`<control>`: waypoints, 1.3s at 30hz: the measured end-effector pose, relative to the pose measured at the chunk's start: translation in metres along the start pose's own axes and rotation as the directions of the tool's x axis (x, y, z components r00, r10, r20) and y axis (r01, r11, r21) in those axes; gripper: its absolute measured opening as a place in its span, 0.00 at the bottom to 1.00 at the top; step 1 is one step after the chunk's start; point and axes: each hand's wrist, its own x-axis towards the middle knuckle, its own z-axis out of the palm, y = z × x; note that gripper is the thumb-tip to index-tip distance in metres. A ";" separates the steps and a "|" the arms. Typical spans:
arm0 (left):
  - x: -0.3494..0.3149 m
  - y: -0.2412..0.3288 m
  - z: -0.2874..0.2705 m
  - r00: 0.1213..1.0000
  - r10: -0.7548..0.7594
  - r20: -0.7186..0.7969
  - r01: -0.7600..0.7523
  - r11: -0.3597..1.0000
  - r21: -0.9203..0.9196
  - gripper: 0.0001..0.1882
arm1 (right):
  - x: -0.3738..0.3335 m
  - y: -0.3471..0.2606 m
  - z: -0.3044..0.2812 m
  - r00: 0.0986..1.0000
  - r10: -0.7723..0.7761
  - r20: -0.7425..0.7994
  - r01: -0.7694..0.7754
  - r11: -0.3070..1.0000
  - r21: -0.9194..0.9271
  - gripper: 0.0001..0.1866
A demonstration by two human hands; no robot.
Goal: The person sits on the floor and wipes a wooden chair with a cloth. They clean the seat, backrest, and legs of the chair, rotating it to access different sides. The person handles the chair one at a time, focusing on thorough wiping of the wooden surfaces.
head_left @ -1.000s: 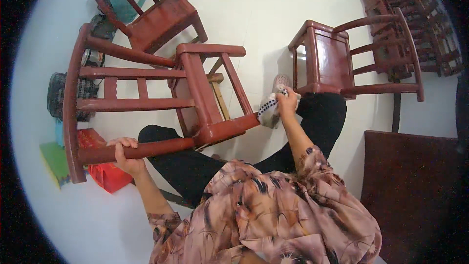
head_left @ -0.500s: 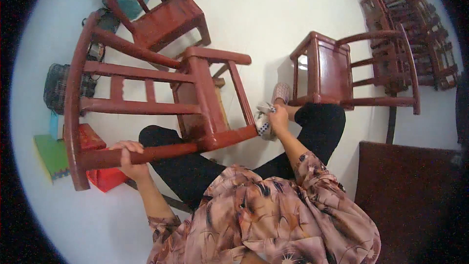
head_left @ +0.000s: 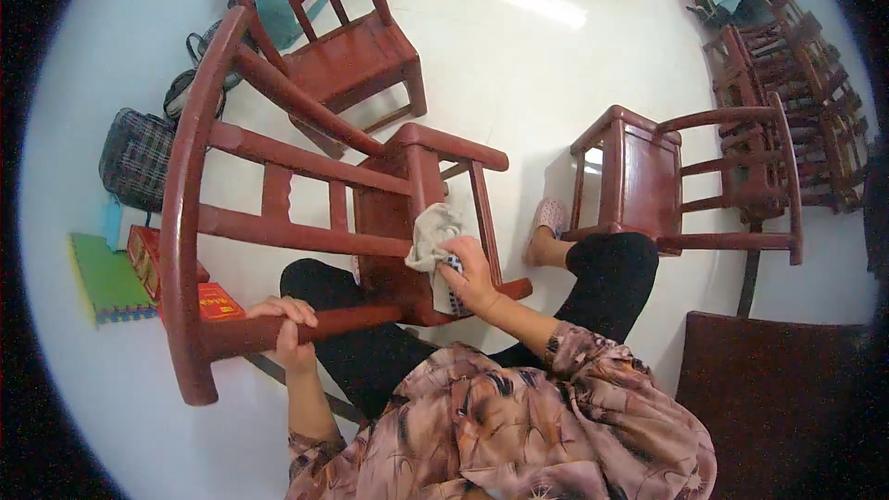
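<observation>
So the reddish-brown chair [head_left: 306, 233] sits between two well-apart hands, the left hand [head_left: 289, 319] wrapped round the near side rail of its backrest and the right hand [head_left: 470, 278] clutching a pale cloth [head_left: 433, 233] (dark-and-white checkered bit showing by the fingers) up against the seat's frame.

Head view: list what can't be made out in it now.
All in the head view:
Held chair: the patch under the cloth, hidden by cloth and right hand.
Upper-left chair: part of its back, cut off by the upper edge.
Wooden furniture at right: too crowded and small to count.
Brown panel: lower end, lost in the dark rim.
</observation>
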 end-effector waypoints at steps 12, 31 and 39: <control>0.004 0.009 0.030 0.993 0.020 0.117 -0.031 0.996 0.086 0.17 | 0.209 0.036 0.015 0.971 0.010 -0.240 -0.122 0.882 -0.456 0.19; -0.006 0.002 0.026 1.000 0.021 -0.004 -0.021 0.998 0.058 0.14 | -0.004 -0.029 -0.060 0.787 0.116 0.606 -0.127 0.992 -0.025 0.21; -0.002 0.005 0.032 0.990 0.039 0.134 -0.050 0.996 0.078 0.19 | 0.166 -0.008 -0.086 0.976 0.218 -0.010 -0.200 0.911 0.360 0.26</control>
